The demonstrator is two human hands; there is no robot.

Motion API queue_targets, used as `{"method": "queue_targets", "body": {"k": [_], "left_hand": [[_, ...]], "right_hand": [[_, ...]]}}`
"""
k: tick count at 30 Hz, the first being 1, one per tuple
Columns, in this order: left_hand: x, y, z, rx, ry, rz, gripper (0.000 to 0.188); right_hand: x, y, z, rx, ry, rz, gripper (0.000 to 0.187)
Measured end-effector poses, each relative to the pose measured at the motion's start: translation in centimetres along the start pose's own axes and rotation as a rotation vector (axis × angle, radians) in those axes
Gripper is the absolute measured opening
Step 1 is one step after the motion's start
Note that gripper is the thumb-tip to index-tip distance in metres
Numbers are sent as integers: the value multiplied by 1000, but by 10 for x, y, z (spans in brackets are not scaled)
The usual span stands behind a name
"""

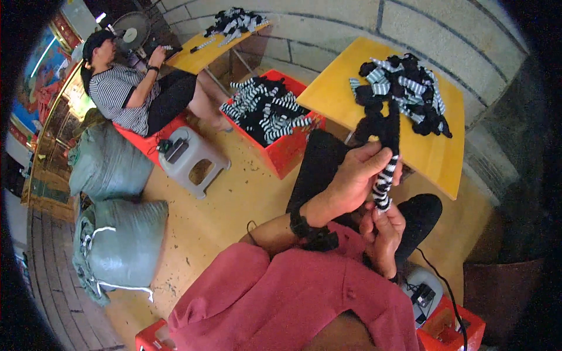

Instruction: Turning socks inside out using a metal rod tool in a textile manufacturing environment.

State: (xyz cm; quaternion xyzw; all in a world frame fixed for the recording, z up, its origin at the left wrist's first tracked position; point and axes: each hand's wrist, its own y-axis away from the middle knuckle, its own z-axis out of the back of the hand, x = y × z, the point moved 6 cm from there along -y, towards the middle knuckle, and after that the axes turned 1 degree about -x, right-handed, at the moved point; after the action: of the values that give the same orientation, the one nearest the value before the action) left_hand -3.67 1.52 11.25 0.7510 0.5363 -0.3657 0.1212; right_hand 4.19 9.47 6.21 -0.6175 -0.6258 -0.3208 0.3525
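A black knitted sock [383, 184] with white stripes at its lower end stretches between my two hands, above my lap. My left hand [354, 181] is closed around its middle, thumb on top, where the black part meets the stripes. Lower down, the fingers of my right hand [385, 231] pinch the striped end. The black upper part runs up to the edge of a yellow table [328, 88], close to a heap of black and striped socks [404, 88]. A small yellow thing shows by my left fingers; I cannot make it out.
Left of the table stands a red crate [284, 161] filled with striped socks. Beyond it a seated person [126, 93] works at another yellow table [199, 52]. A grey stool [196, 155] and stuffed green sacks [126, 240] are at left. A black cable [448, 284] hangs at lower right.
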Motion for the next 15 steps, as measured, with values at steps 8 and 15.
{"method": "queue_targets", "body": {"k": [8,15], "left_hand": [[11,11,-6,18,-179,150,25],[29,6,-7,27,-209,141,28]], "right_hand": [[3,1,7,-111,55,5,18],[15,-9,9,-172,74,30,18]]}}
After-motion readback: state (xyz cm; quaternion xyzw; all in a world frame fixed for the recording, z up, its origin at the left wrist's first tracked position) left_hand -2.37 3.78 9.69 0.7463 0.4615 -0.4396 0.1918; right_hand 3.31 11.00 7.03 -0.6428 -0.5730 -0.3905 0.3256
